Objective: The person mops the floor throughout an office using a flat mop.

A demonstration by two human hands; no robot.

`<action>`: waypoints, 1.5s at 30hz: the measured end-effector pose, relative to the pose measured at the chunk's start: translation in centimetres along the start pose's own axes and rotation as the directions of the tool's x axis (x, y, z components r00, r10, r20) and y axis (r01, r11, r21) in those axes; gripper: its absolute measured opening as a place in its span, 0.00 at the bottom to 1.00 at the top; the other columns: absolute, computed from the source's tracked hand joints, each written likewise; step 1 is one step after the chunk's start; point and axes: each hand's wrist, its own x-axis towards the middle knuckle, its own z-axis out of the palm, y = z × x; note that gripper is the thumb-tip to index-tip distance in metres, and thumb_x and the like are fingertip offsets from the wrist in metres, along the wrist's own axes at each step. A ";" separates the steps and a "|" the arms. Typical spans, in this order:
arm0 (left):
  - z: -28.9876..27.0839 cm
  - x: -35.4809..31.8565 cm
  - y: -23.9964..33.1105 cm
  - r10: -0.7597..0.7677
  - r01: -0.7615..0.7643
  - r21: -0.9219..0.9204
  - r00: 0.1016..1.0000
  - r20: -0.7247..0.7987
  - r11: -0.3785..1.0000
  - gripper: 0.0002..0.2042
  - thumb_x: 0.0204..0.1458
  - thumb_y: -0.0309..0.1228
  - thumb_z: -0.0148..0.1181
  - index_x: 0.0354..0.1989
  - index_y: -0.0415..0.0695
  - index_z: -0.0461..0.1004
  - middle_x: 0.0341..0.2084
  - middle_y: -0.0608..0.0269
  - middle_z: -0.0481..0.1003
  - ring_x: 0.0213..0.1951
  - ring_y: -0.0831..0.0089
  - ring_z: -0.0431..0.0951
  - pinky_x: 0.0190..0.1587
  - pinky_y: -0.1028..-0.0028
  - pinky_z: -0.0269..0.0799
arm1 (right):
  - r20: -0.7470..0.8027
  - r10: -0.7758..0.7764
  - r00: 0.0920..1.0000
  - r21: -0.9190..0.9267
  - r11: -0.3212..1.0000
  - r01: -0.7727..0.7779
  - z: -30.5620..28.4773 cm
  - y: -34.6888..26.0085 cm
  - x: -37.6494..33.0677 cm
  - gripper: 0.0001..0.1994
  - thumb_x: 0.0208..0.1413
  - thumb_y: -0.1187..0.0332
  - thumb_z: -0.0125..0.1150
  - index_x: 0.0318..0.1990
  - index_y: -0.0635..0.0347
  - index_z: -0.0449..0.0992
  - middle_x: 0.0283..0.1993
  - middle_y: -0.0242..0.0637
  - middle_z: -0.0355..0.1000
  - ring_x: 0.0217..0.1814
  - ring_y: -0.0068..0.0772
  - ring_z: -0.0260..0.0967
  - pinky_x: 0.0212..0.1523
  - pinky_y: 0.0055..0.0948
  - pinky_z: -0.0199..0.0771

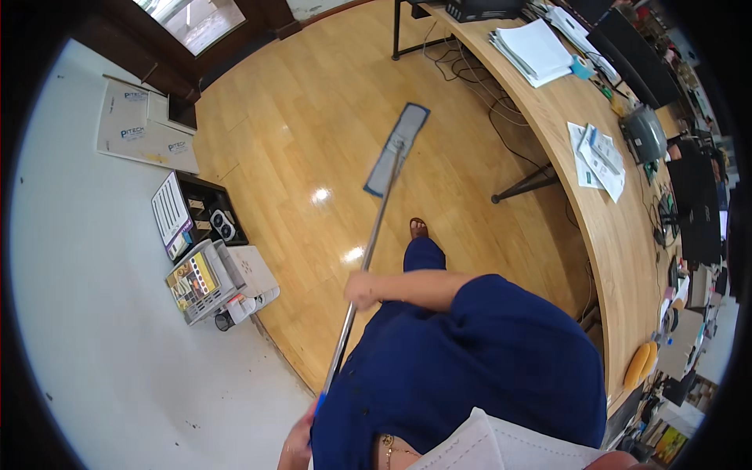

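Both hands are clamped on a flat mop's metal handle [368, 251]: the right hand [362, 290] grips it partway up the shaft, and the left hand [299, 442] holds the blue grip end low by the picture's lower edge, partly hidden by the person's dark blue garment. The hands sit well apart along the pole.

From the right hand the handle runs up and away to the rectangular grey mop head [398, 149], which lies flat on the glossy wooden floor [298, 141], with bare boards on all sides of it. One sandalled foot [418, 228] stands on the boards just short of the mop head and to its right.

To the right, the long curved wooden desk [619, 235] bounds the floor; its edge sweeps from the top of the view down the right side, with a black desk leg [525, 186] and trailing cables [486, 94] beneath it. Stacks of paper [536, 48] and loose sheets [599, 157] lie on top.

To the left, the boards meet a white wall [86, 298], and cardboard boxes [207, 266] and an open black case [205, 210] stand against that edge, near the handle's lower half. Flat cartons [141, 129] lean farther along the wall.
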 end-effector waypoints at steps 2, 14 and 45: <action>-2.4 -3.0 0.7 -0.129 0.204 -0.256 0.951 0.280 0.945 0.29 0.48 0.27 0.55 0.60 0.40 0.53 0.46 0.58 0.69 0.45 0.74 0.70 0.47 0.76 0.66 | 0.155 -0.096 0.983 0.094 0.992 0.083 -4.4 -3.3 -1.7 0.10 0.31 0.66 0.53 0.20 0.61 0.76 0.22 0.48 0.71 0.26 0.47 0.69 0.25 0.39 0.68; 4.2 2.3 0.8 -0.152 0.223 -0.108 0.880 0.451 0.969 0.29 0.48 0.29 0.52 0.60 0.38 0.52 0.50 0.54 0.66 0.50 0.69 0.68 0.52 0.75 0.62 | 0.616 -0.294 0.731 0.397 0.917 0.035 -1.9 10.0 -2.1 0.13 0.35 0.66 0.56 0.29 0.65 0.76 0.27 0.51 0.72 0.28 0.43 0.69 0.28 0.39 0.66; 14.0 15.7 11.4 -0.032 0.035 0.636 0.999 -0.016 0.771 0.26 0.56 0.37 0.47 0.63 0.51 0.50 0.37 0.69 0.68 0.33 0.81 0.69 0.38 0.83 0.65 | -0.149 0.137 0.979 0.026 0.991 -0.135 -7.2 22.0 -6.7 0.02 0.26 0.65 0.56 0.14 0.47 0.74 0.16 0.32 0.69 0.23 0.39 0.66 0.31 0.40 0.56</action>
